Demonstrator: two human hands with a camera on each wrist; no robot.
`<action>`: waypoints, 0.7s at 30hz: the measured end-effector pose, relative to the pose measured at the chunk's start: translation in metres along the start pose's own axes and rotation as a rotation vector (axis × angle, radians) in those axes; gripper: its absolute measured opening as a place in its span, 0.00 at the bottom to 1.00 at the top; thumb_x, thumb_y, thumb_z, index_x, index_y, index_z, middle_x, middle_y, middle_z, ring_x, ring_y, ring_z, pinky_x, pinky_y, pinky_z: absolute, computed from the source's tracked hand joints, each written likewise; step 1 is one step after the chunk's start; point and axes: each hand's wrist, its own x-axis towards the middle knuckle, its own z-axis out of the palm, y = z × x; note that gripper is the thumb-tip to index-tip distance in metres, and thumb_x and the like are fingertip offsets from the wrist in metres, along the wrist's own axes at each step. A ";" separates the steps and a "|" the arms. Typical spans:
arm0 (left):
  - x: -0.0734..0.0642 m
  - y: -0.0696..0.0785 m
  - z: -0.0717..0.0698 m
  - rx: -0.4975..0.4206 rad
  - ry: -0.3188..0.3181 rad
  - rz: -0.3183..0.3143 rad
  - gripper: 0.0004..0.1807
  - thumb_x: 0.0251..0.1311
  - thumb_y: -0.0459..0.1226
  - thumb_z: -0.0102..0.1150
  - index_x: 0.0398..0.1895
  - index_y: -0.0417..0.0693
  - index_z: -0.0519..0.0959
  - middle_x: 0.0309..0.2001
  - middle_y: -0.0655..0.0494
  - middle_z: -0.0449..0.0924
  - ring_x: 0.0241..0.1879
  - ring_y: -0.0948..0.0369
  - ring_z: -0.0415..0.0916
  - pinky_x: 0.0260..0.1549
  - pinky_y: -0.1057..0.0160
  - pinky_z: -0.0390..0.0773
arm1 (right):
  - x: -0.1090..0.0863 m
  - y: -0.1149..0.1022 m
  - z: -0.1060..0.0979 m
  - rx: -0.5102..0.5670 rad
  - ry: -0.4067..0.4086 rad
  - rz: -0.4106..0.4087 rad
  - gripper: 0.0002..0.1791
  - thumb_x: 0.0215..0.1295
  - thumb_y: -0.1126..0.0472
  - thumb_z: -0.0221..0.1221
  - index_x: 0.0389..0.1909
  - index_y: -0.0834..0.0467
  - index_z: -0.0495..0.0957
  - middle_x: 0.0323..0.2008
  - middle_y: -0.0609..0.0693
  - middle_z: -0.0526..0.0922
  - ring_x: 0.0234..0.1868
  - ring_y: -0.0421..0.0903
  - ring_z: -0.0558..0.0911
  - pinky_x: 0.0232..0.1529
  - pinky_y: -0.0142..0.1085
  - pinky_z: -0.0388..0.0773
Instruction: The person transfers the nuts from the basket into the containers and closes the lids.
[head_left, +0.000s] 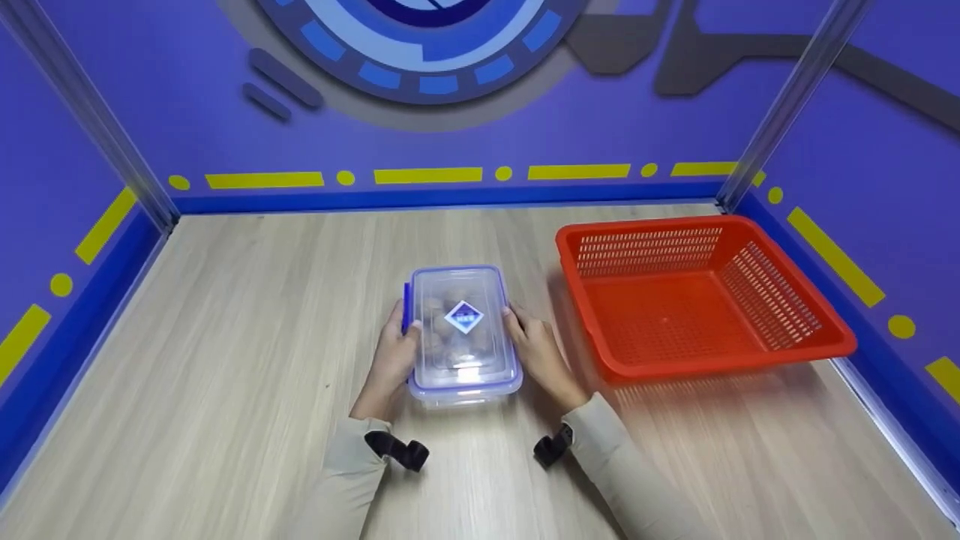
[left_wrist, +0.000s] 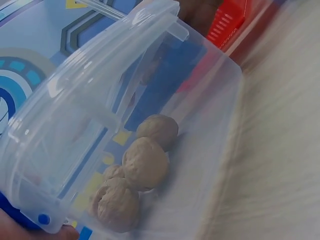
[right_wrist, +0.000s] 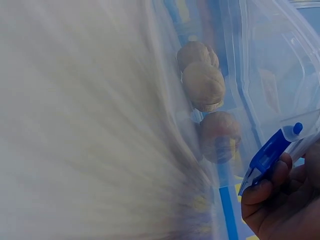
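A clear plastic food container (head_left: 484,296) with a lid, blue clips and a diamond-shaped label sits between both hands in the head view. Through its wall in the left wrist view show several walnuts (left_wrist: 145,164), gathered at the bottom. The left hand (head_left: 394,352) grips the container's left long side, thumb by the rim, next to a blue clip (head_left: 406,306) that stands out from the edge. On the opposite side the right hand (head_left: 541,354) holds the container, thumb at the lid's edge. Fingers are curled at a swung-out blue clip (right_wrist: 270,156) in the right wrist view.
To the right stands a red plastic basket (head_left: 727,367) with slotted walls, nothing in it. The wood-grain table (head_left: 247,337) is bounded by blue-purple panels (head_left: 450,146) at the back and both sides.
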 end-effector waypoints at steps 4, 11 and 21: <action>0.000 0.000 0.000 0.060 -0.007 0.018 0.32 0.68 0.26 0.36 0.74 0.33 0.45 0.74 0.33 0.47 0.74 0.41 0.45 0.74 0.47 0.45 | 0.000 0.000 -0.001 0.021 -0.007 0.003 0.25 0.73 0.53 0.49 0.63 0.65 0.70 0.60 0.63 0.75 0.61 0.56 0.76 0.64 0.48 0.72; -0.001 -0.002 0.001 0.065 0.028 0.044 0.32 0.65 0.24 0.37 0.73 0.30 0.47 0.72 0.31 0.50 0.73 0.40 0.46 0.74 0.47 0.46 | -0.001 0.003 0.000 0.090 -0.045 0.045 0.29 0.71 0.50 0.51 0.65 0.65 0.67 0.58 0.65 0.77 0.54 0.54 0.80 0.58 0.48 0.78; 0.000 -0.002 0.002 0.057 0.023 0.017 0.32 0.67 0.26 0.36 0.73 0.30 0.43 0.74 0.32 0.45 0.74 0.41 0.43 0.75 0.47 0.45 | 0.002 0.006 -0.001 0.265 -0.135 0.175 0.35 0.71 0.49 0.50 0.72 0.64 0.56 0.70 0.65 0.60 0.71 0.57 0.62 0.72 0.50 0.60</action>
